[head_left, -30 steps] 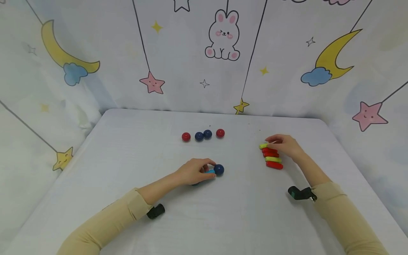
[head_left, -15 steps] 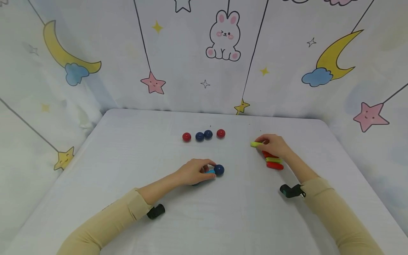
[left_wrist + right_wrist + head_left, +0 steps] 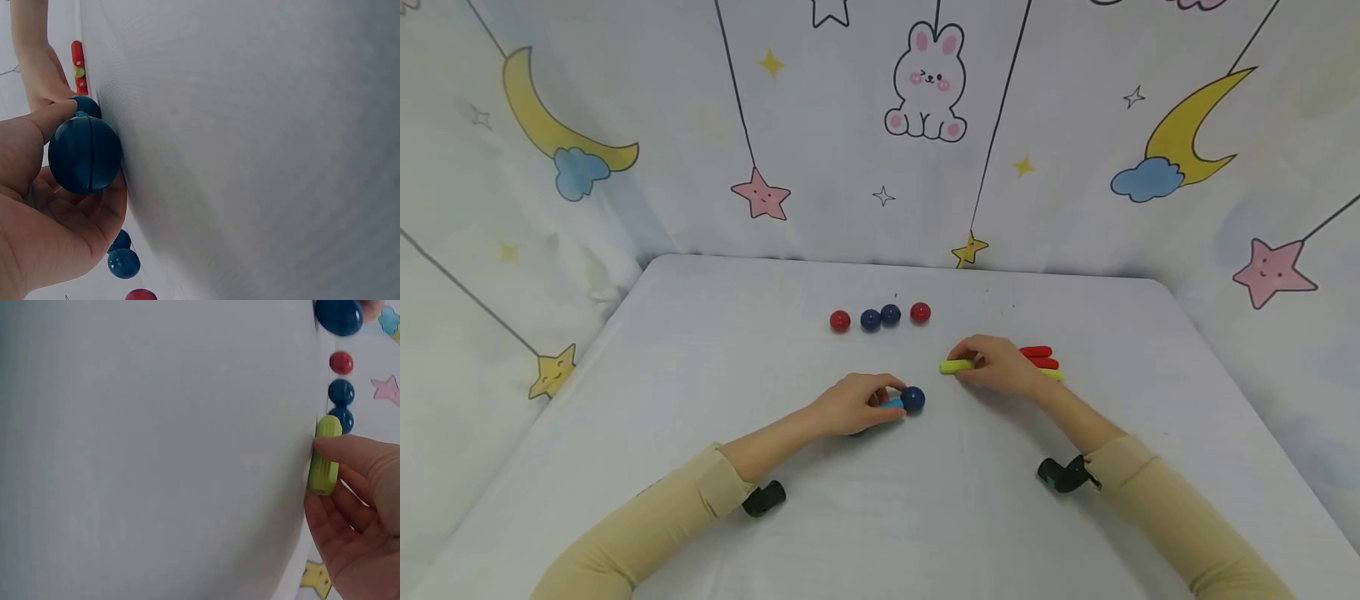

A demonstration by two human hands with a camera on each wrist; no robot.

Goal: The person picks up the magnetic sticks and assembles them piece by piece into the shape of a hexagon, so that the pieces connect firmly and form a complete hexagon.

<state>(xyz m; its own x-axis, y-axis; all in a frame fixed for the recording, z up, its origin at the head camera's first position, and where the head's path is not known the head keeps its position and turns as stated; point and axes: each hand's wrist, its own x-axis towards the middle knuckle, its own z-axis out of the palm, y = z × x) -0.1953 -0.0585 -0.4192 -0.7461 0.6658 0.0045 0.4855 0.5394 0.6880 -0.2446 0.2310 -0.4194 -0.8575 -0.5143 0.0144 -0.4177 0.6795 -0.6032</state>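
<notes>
In the head view, my left hand (image 3: 853,404) pinches a light-blue rod (image 3: 892,403) that has a dark blue ball (image 3: 913,399) at its right end. The left wrist view shows a second dark blue ball (image 3: 85,155) at the near end, mostly hidden by the hand in the head view. To the right, my right hand (image 3: 996,365) holds a yellow-green rod (image 3: 953,366) between thumb and fingers, its left end pointing towards the blue ball, with a gap between them. Seen from the right wrist, this yellow-green rod (image 3: 325,456) has ridged sides and stays close to the tabletop.
Behind the right hand lie red rods (image 3: 1036,352) and another yellow-green rod (image 3: 1052,375), partly covered by the wrist. Farther back, a red ball (image 3: 840,321), two dark blue balls (image 3: 880,317) and another red ball (image 3: 921,312) form a row on the white table (image 3: 737,333).
My right hand has taken the yellow-green rod off the far end of the rod row and carried it left and nearer, towards the blue ball. The left hand has stayed almost still.
</notes>
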